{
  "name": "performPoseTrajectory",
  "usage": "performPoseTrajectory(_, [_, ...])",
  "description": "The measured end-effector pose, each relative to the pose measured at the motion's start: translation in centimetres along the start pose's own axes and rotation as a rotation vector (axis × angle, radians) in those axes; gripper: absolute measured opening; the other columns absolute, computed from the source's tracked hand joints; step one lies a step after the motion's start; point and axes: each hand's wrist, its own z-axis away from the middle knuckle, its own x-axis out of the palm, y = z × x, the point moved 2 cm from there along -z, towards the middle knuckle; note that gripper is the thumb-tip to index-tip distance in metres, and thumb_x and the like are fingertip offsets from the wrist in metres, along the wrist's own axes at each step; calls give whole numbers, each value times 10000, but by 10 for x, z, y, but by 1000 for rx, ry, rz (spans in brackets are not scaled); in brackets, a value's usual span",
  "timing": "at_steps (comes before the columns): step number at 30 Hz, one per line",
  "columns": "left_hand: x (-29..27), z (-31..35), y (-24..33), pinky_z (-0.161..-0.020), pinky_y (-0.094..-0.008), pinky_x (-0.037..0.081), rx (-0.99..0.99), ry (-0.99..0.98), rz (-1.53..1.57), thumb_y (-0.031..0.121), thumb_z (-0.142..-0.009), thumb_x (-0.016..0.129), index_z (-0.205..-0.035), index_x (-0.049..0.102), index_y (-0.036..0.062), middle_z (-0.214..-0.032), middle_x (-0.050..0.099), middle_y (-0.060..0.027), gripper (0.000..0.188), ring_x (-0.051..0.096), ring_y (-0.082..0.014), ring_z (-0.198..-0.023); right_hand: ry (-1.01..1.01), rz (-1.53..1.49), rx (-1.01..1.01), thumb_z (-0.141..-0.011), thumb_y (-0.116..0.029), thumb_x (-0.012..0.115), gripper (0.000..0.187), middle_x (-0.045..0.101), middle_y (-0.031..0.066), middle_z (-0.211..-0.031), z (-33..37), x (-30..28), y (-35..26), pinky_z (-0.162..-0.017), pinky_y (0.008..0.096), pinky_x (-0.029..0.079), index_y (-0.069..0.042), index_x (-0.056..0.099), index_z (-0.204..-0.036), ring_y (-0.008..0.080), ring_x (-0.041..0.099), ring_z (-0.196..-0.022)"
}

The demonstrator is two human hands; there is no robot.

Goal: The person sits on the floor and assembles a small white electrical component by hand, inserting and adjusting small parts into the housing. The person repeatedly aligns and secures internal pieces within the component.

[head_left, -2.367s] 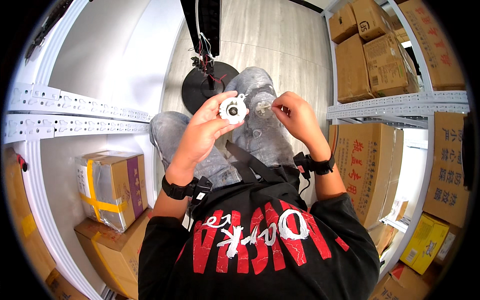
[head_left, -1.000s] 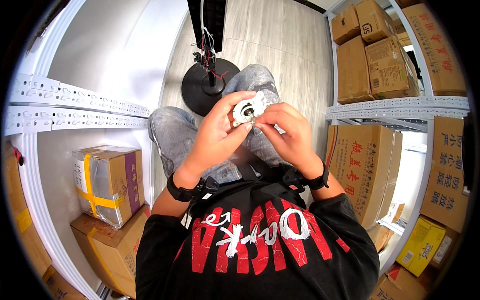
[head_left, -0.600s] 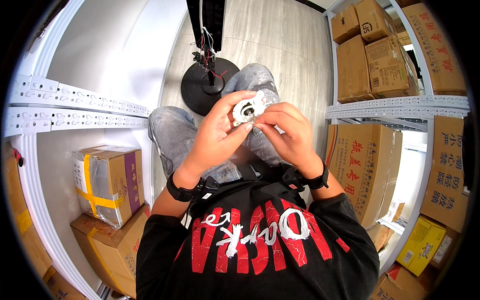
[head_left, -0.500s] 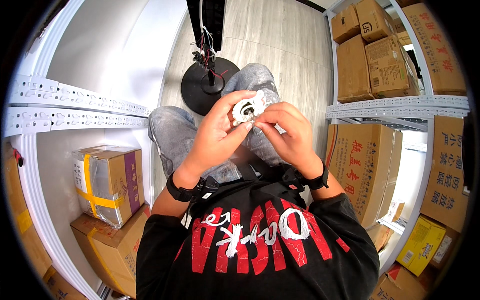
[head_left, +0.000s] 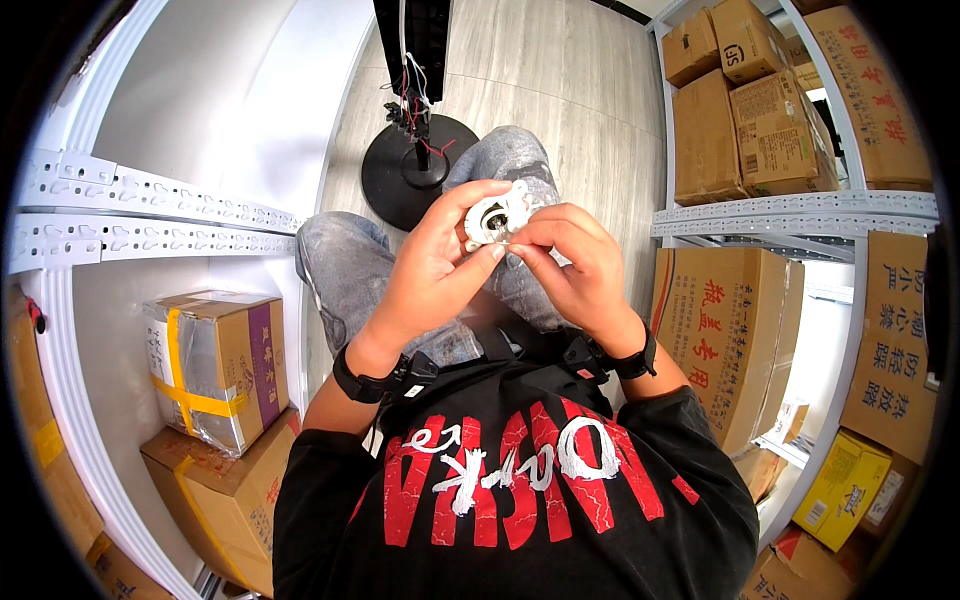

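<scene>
Shelving (head_left: 160,241) of white perforated metal lines the left side, and a matching rack (head_left: 790,205) stands on the right, with pale wood-look floor (head_left: 560,90) between. A seen-from-above person in a black T-shirt (head_left: 520,500) with red and white print and faded grey jeans (head_left: 350,275) fills the lower middle. Beyond the knees rises a black stand (head_left: 400,185) on a round base, loose wires hanging along its post. A tall brown carton (head_left: 725,340) is on the right rack; on the left, a box crossed with yellow tape (head_left: 215,370) sits on another carton (head_left: 225,485). A yellow box (head_left: 842,490) lies at lower right. The left hand (head_left: 435,265) grasps a round white part (head_left: 497,220) with a dark centre, held above the lap between the two hands. The right hand (head_left: 580,262) has thumb and forefinger pinched together at the part's near right edge; whether they grip something tiny cannot be told. Black bands (head_left: 365,383) circle both wrists.
</scene>
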Motion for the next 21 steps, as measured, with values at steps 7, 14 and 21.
performPoseTrajectory(7, [0, 0, 1, -1118, -376, 410, -5, 13, -21, -141, -917, 498, -1422, 378, -33, -1371, 535, -204, 530, 524, -249, -1317, 25, 51, -6, -756, -15, 783, 200, 664, 88, -871, 1, 1, -3, -684, 365, 528, -51, 681, -924, 279, 654, -797])
performPoseTrajectory(14, [1, -1, 2, -1123, -383, 403, -52, 30, 29, -153, -889, 504, -1432, 367, -38, -1380, 523, -183, 572, 527, -255, -1318, 40, 90, -99, -743, -3, 780, 222, 658, 89, -889, 1, 2, -2, -667, 369, 531, -46, 680, -937, 278, 653, -786])
performPoseTrajectory(21, [1, -1, 1, -1114, -372, 414, -71, 31, 81, -155, -879, 521, -1438, 368, -33, -1360, 541, -167, 592, 533, -245, -1311, 70, 179, -257, -709, 9, 777, 263, 654, 90, -913, 2, 0, -1, -625, 355, 533, -38, 681, -949, 268, 656, -766])
